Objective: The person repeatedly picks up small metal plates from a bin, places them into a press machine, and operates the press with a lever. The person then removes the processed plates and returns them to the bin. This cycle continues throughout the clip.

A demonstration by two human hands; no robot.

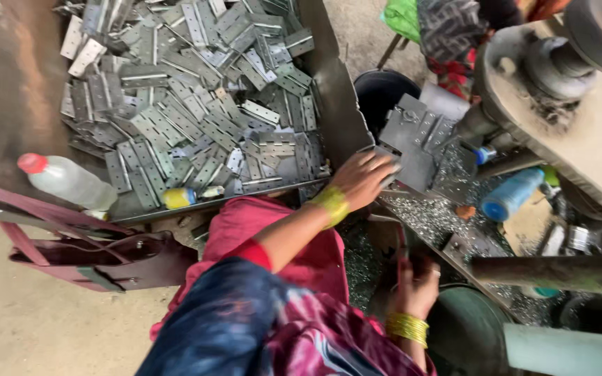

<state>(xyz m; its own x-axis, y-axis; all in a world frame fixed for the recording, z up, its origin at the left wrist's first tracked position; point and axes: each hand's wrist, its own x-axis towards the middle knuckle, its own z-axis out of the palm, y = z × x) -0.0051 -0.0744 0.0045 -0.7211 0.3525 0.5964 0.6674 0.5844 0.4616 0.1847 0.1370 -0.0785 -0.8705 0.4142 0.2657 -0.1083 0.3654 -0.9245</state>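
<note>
Your blue-and-pink patterned sleeve fills the foreground, and past it your left hand reaches forward, fingers curled down over the edge of a flat grey metal hinge plate — gripping or pressing it, though you cannot quite tell which from here. That plate lies on the small stack beside the grimy grey machine, just outside the tray's right wall. Your right hand, a yellow bangle at the wrist, is closed around a thin dark upright lever or handle low at the machine's front.

Metal shavings litter the desk between your hands, which I judge to mean a fair number of plates have been worked; yet the big sheet-metal tray to your left is heaped with grey hinge plates, so plenty looks left — whether those are finished or waiting, the view does not say.

Outward from there: a clear plastic bottle with a red cap lies at the tray's near corner, a maroon handbag just below it, and a blue bottle rests by the machine.
</note>
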